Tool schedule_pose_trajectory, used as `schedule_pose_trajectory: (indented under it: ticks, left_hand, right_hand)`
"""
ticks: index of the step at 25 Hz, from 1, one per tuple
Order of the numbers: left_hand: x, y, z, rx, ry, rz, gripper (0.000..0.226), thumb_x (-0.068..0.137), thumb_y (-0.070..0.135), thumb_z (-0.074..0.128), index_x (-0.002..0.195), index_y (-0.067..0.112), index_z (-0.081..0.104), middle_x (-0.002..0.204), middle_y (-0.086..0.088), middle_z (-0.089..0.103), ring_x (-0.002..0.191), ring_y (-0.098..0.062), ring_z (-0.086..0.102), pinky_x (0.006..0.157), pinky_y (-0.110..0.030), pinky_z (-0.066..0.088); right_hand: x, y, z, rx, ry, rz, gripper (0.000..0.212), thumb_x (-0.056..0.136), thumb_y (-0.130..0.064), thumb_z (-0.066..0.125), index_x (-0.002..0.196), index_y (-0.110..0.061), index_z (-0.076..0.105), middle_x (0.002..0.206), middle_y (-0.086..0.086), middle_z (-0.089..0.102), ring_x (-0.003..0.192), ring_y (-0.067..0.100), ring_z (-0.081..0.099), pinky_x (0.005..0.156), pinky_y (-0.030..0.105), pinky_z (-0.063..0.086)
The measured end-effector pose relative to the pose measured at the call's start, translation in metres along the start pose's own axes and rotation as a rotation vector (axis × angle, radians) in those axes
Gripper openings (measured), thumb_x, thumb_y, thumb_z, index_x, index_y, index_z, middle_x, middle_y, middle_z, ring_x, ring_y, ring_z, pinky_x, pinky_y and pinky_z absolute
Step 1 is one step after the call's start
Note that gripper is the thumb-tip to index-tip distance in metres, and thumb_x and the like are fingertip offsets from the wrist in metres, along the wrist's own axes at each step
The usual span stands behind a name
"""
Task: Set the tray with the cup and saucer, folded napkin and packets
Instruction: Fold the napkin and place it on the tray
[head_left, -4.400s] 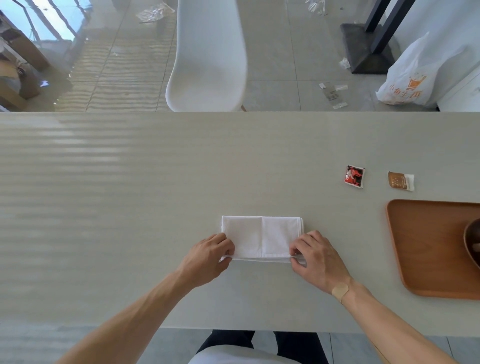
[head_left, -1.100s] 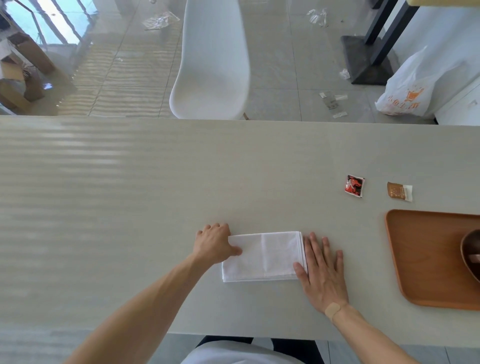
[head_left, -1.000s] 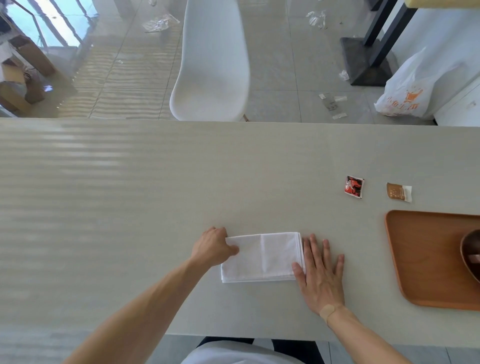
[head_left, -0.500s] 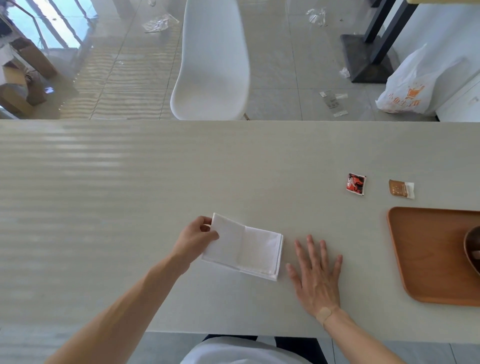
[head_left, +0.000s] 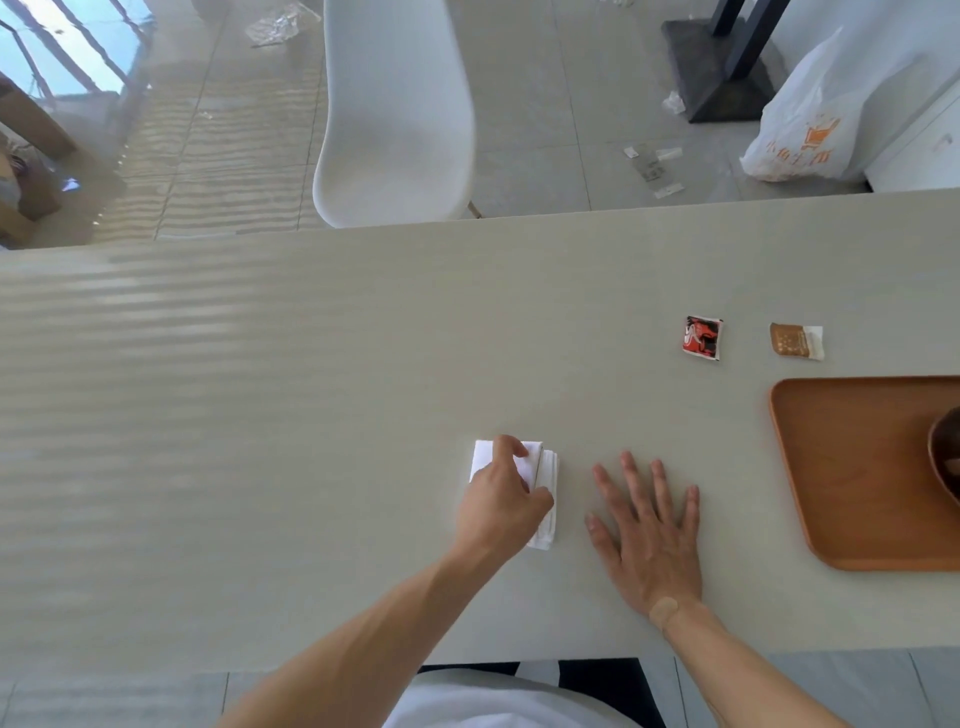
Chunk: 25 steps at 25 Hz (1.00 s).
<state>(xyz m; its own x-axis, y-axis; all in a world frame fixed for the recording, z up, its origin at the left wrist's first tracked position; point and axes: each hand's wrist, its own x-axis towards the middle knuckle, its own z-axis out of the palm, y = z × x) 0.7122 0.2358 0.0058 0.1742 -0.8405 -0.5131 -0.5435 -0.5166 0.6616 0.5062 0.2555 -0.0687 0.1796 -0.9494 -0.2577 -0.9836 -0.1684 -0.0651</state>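
At the near edge of the bench (head_left: 260, 415), both bare forearms reach in. Left hand (head_left: 501, 501) lies on the folded napkin (head_left: 545, 486), grip curled round it, forefinger over the top layer, thumb at the right edge. The napkin sits flat on the bench as a narrow white stack, long side running away from the person. Right hand (head_left: 647, 530) rests palm-down just beside the napkin, not touching it, fingers straight and spread; a plaster shows on the wrist.

To the right, a wooden tray (head_left: 841, 467) lies on the bench, cut off by the frame edge. On it, only the rim of a dark round vessel (head_left: 943, 462) shows; cup or saucer, cannot tell.

Beyond the tray, off it, two packets: a red-and-black packet (head_left: 702, 337) and a brown packet (head_left: 795, 340), near each other, not touching.

Past the far edge: white chair (head_left: 395, 114), white plastic bag (head_left: 810, 109) on the floor, scattered wrappers.

Change: half a second ago the napkin was wider, one fold fewer, left end lifted by the left hand; now it is folded over and half as wide. Right hand has stayed flat in place.
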Motion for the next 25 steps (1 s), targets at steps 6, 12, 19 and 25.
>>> schedule_pose_trajectory:
  ticks: [6,12,19,25]
  left_hand:
    - [0.013,0.006,0.019,0.009,-0.041,-0.061,0.039,0.077,0.020,0.060,0.111,0.025,0.040,0.085,-0.006,0.065,0.073,-0.024,0.064,0.058,-0.035,0.052]
    - [0.016,0.000,0.019,0.044,-0.264,-0.009,0.051,0.076,0.026,0.062,0.121,0.025,0.037,0.083,-0.002,0.059,0.074,-0.020,0.061,0.053,-0.028,0.046]
    - [0.017,-0.021,-0.009,-0.292,-0.264,-0.031,0.034,0.090,0.010,0.055,0.122,0.021,0.060,0.087,0.001,0.064,0.070,-0.013,0.064,0.077,-0.043,0.057]
    - [0.020,-0.043,-0.013,0.325,0.259,0.658,0.031,0.091,0.007,0.054,0.121,0.010,0.062,0.118,-0.006,0.062,0.109,-0.025,0.059,0.088,-0.038,0.052]
  right_hand:
    - [0.001,0.000,0.000,0.020,0.013,-0.002,0.061,0.094,-0.061,0.018,0.152,-0.041,0.014,0.163,-0.005,0.011,0.150,0.028,0.006,0.116,0.063,0.007]
    - [0.001,0.002,0.001,0.024,0.027,-0.014,0.062,0.094,-0.062,0.020,0.152,-0.041,0.012,0.164,-0.005,0.007,0.150,0.028,0.003,0.116,0.062,0.006]
    - [0.005,-0.007,-0.022,0.170,0.076,0.022,0.058,0.093,-0.054,0.031,0.146,-0.032,0.039,0.158,0.002,0.031,0.145,0.033,0.024,0.115,0.062,0.010]
    - [0.027,-0.085,-0.055,0.340,0.356,-0.070,0.045,0.094,-0.025,0.035,0.135,-0.016,0.053,0.140,0.004,0.054,0.136,0.027,0.043,0.109,0.060,0.033]
